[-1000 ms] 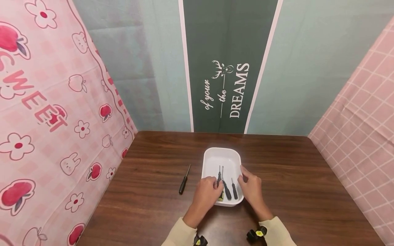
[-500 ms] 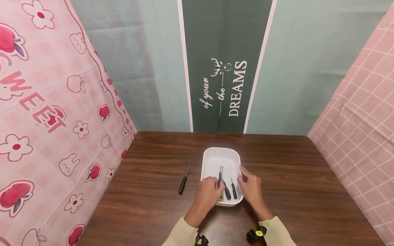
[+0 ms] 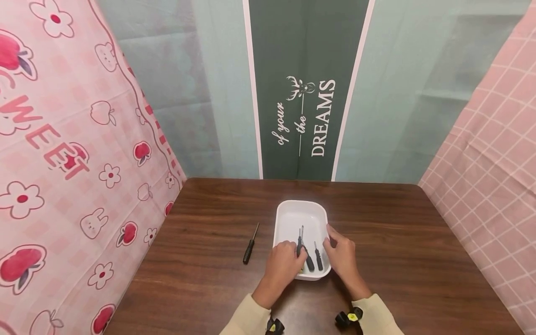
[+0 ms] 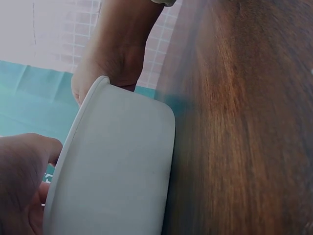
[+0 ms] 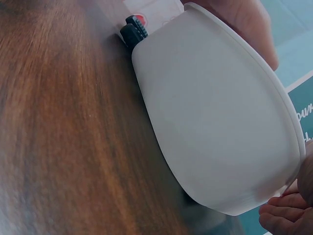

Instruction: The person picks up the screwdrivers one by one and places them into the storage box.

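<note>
A white plastic tray (image 3: 293,214) sits on the table with several screwdrivers in it. My left hand (image 3: 281,261) reaches over its left rim, thumb and fingers pinching a dark-handled screwdriver (image 3: 299,239) whose shaft points away from me. A bit of yellow shows beneath the thumb. Beside it lie a longer screwdriver (image 3: 310,265) and a short black one (image 3: 319,260). My right hand (image 3: 342,255) grips the tray's right rim. In the left wrist view the tray's white wall (image 4: 117,161) hides what the left fingers (image 4: 39,147) hold inside.
One more black screwdriver (image 3: 249,252) lies on the brown wooden table (image 3: 201,260), left of the tray. Printed cloths hang on both sides and behind the table. A black wrist camera (image 3: 344,319) is strapped by the right sleeve.
My left hand has shifted slightly right within the tray, and less of the yellow under the thumb shows. The right hand stays on the rim.
</note>
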A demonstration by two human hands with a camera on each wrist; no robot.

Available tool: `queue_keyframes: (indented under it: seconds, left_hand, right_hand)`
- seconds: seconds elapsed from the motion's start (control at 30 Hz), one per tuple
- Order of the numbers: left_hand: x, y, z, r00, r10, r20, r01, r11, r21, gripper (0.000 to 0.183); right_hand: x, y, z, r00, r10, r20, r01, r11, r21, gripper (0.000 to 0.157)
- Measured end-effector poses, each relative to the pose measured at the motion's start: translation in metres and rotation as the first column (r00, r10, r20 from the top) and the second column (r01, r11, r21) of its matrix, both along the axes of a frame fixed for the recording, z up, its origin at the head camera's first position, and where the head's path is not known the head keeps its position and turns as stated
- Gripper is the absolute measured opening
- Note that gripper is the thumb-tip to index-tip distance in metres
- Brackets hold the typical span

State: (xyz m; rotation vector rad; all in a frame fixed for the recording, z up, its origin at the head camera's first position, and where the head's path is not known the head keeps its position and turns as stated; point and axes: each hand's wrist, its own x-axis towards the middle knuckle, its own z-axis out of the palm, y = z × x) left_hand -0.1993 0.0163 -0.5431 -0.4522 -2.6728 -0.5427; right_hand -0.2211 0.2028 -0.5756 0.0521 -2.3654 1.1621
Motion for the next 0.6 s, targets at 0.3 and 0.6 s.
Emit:
queue_keyframes:
  seconds: [0.3, 0.6]
  left_hand:
    - [0.0028, 0.0009, 0.0024, 1.000, 0.004, 0.019, -0.003, 0.999, -0.039, 0.039]
    - [0.0022, 0.0020, 0.0047, 0.993, 0.017, 0.119, -0.008, 0.997, -0.072, 0.036]
  right_hand:
    - [0.0013, -0.0004, 0.0008, 1.000, 0.007, 0.014, -0.006, 1.000, -0.009, 0.039]
    - [0.0004, 0.0001, -0.0003, 1.000, -0.002, -0.004, 0.002, 1.000, 0.004, 0.039]
